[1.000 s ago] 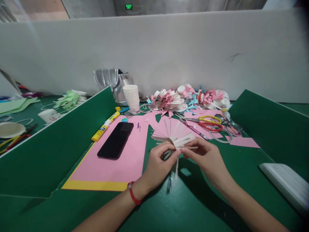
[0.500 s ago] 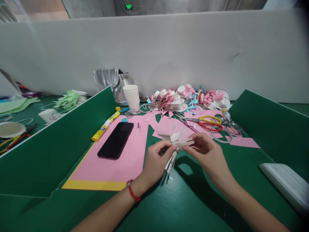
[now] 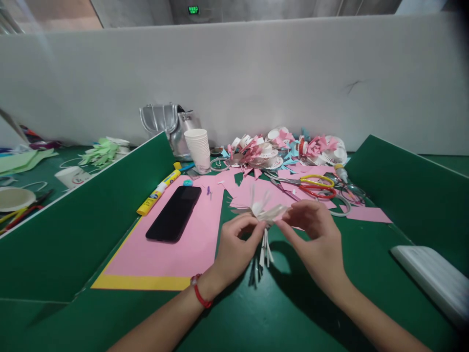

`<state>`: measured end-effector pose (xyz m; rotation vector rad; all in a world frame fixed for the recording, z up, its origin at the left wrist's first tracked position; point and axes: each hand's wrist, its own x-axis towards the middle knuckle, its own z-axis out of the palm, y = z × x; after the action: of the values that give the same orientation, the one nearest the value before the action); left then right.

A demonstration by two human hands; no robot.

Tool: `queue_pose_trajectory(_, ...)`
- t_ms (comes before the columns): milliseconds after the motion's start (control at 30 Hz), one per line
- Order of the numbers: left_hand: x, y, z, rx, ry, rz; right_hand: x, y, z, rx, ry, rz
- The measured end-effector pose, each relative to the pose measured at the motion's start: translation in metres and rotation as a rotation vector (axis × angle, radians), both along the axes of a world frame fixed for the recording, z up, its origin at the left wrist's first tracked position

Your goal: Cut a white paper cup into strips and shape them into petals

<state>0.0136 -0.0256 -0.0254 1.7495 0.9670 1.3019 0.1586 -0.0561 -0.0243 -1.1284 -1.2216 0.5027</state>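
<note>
Both hands hold a small fringed paper cup piece (image 3: pixel 264 211) above the green worktop (image 3: pixel 293 303). The left hand (image 3: pixel 234 244) pinches its middle with narrow fingers; the right hand (image 3: pixel 317 234) pinches the outer strips. It looks very light, thin and easy to tear, so the centre is the safer grip. Motion blur and the fingers hide its exact shape.

White fringed paper cup (image 3: pixel 264 215), strips splayed, held above table.

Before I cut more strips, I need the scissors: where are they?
The scissors lie on pink paper scraps right of centre in the head view, beyond the right hand.
</note>
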Motion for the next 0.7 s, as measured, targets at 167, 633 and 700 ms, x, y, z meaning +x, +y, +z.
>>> queue_pose_trajectory(167, 0.001, 0.001, -0.003, -0.025, -0.023, 0.133, -0.009, -0.014, -0.002, 0.165, -0.457, 0.17)
queue_pose_trajectory(633, 0.002, -0.003, -0.001, 0.007, 0.044, 0.14, -0.011, -0.013, -0.001, 0.24, -0.596, 0.083)
queue_pose_trajectory(700, 0.001, -0.003, -0.001, 0.043, 0.049, 0.118, -0.008, -0.01, 0.004, 0.188, -0.497, 0.1)
